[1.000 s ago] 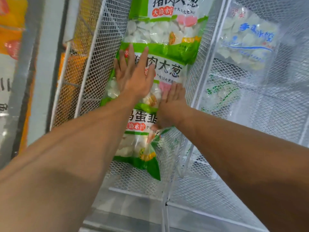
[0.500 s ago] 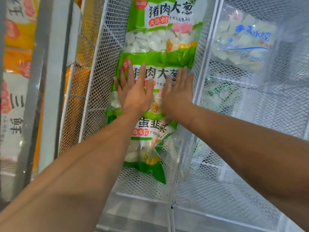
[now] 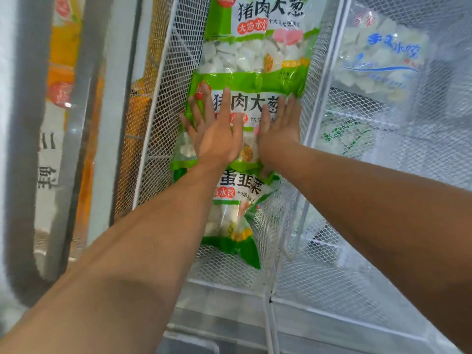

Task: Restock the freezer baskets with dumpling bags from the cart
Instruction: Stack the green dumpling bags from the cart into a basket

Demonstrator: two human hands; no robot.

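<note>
Three green-and-white dumpling bags lie overlapping in a white wire-mesh freezer basket [image 3: 158, 103]. My left hand [image 3: 217, 134] and my right hand [image 3: 279, 129] press flat, fingers straight, on the middle bag [image 3: 245, 103]. Another bag [image 3: 258, 47] lies beyond it, its lower edge overlapped by the middle bag. A third bag [image 3: 235, 215] lies nearer to me, partly under the middle one and under my wrists.
The neighbouring mesh basket [image 3: 332, 277] on the right holds a clear blue-printed dumpling bag [image 3: 383, 60] and a frosted green-printed bag [image 3: 342, 139]. Orange and white packages [image 3: 61, 72] show at the left behind the grey freezer frame [image 3: 28, 149].
My right hand slid up from the bag's lower right edge and now lies flat beside my left hand. The view has tilted slightly, shifting the bags lower in frame.
</note>
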